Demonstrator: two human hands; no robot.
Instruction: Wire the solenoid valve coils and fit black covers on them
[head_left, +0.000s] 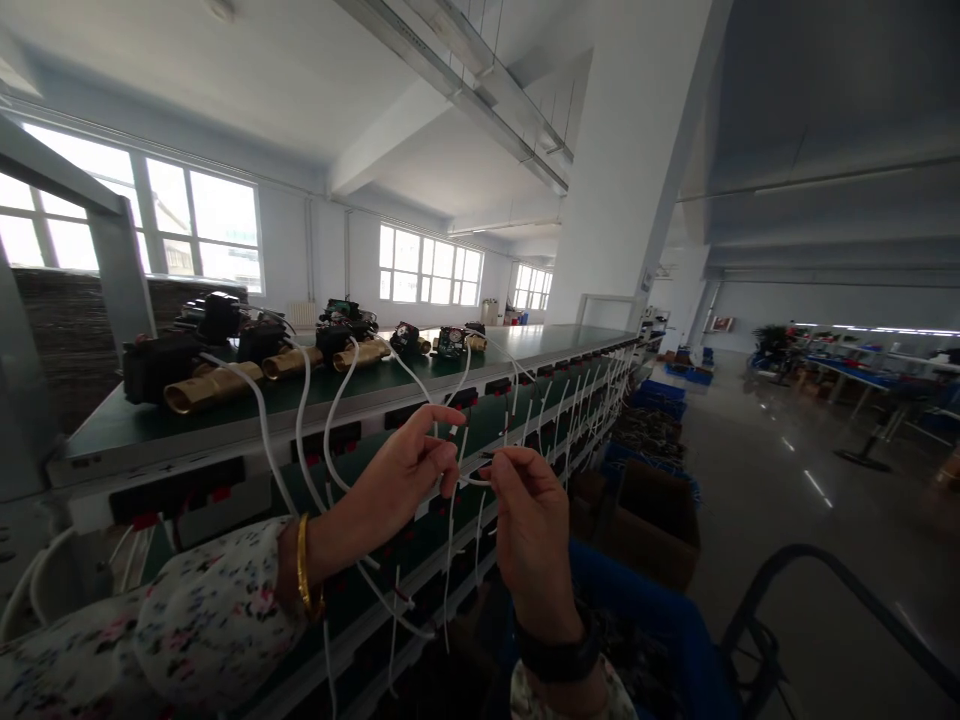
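The right hand (531, 520) pinches a white cable (472, 482), thumb against fingers, probably to steady its thin end, in front of the tabletop (555, 345). The left hand (405, 465) is loosely curled just beside it (whether it grips anything, I cannot tell). Brass valves (214, 388) line the tabletop, seemingly so cables hang free. Fingertips mostly hide the pinched end.
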